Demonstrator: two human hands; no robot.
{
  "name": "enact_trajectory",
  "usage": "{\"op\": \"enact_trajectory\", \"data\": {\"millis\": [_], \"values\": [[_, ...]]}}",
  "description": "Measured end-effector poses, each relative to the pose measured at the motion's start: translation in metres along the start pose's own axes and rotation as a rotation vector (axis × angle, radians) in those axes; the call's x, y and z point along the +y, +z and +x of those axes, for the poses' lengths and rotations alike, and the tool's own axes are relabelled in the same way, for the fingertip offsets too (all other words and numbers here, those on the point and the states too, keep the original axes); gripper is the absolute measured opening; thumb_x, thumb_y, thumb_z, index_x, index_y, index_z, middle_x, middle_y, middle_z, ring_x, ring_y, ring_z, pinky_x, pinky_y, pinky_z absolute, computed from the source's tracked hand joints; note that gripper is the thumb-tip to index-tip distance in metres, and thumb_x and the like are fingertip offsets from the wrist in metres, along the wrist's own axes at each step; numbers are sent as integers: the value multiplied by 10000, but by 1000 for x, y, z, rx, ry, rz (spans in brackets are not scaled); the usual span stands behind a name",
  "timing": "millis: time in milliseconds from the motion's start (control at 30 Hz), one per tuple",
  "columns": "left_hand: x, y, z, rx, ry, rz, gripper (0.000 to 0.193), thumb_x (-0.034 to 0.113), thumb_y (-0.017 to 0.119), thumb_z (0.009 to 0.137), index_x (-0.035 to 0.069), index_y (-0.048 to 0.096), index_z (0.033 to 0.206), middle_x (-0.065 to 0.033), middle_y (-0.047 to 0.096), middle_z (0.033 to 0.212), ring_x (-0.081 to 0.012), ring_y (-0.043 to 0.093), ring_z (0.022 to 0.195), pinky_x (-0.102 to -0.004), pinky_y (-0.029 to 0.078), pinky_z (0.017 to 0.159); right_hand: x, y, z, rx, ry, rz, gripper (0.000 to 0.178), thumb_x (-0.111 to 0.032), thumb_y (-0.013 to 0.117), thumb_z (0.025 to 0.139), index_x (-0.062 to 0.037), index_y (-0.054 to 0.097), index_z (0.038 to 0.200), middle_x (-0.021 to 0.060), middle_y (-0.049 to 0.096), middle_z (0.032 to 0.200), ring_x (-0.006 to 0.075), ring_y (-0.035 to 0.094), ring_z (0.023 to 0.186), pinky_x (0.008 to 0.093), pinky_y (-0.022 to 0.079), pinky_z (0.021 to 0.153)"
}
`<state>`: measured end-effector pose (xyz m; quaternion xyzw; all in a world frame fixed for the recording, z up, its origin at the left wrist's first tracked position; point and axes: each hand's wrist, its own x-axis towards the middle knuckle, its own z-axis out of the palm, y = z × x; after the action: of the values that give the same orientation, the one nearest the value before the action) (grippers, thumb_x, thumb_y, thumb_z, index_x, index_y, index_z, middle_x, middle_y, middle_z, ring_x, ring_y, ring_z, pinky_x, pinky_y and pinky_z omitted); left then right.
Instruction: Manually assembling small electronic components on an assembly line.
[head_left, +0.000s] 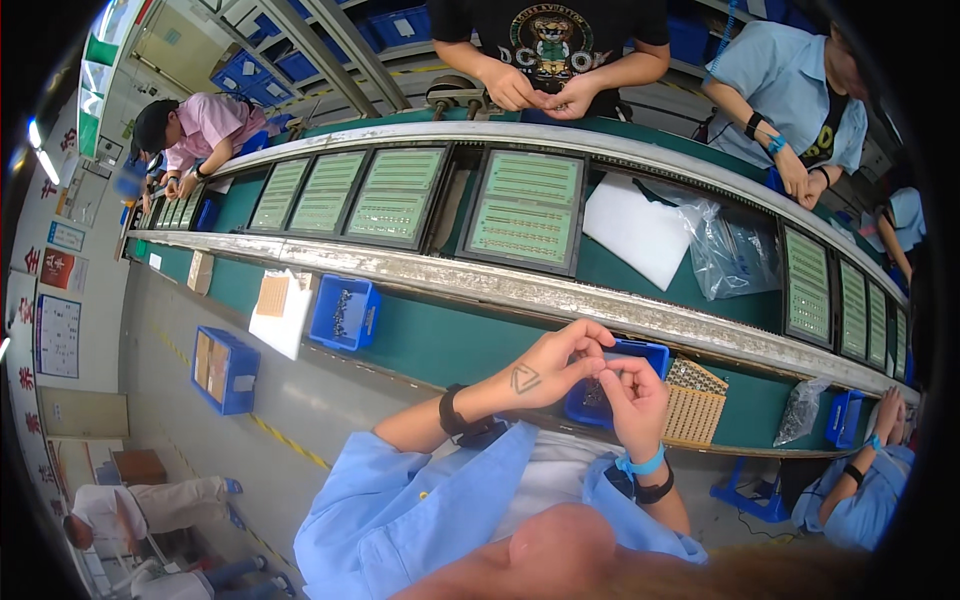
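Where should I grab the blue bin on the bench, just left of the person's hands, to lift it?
Probably grip the blue bin by its right-hand wall, coming from the right: a white sheet sits close on its left and the metal rail runs behind. The open top and loose parts suggest keeping it level.

Smooth plastic bin (pixel 650 351), glossy clear plastic bag (pixel 735 258), scuffed metal rail (pixel 400 263), matt green worktop (pixel 430 350), cloth shirt (pixel 415 505)

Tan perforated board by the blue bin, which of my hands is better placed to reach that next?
Right, probably: your right hand shows nearer the tan perforated board, while your left hand is farther left. Both meet over the blue bin; anything pinched there is too small to tell.
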<state>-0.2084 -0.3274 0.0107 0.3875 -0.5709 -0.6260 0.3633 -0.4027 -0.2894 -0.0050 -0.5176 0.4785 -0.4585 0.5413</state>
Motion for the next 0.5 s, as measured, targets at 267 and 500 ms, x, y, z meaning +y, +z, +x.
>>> {"op": "enact_trajectory", "data": {"millis": [267,500], "values": [[4,-19,-2,43,231,282,186,53,710,932,21,648,1104,-75,710,939,-199,676,865,-328,521,826,-5,14,15,-21,126,186,34,-64,655,993,-34,645,981,-66,486,655,9,346,532,218,254,484],[19,-52,-5,271,685,785,188,6,771,808,61,691,969,-65,712,898,-301,666,844,-396,509,788,-26,51,45,-104,388,583,55,-77,587,1020,-54,599,971,-82,360,644,30,278,519,235,216,489]]}}
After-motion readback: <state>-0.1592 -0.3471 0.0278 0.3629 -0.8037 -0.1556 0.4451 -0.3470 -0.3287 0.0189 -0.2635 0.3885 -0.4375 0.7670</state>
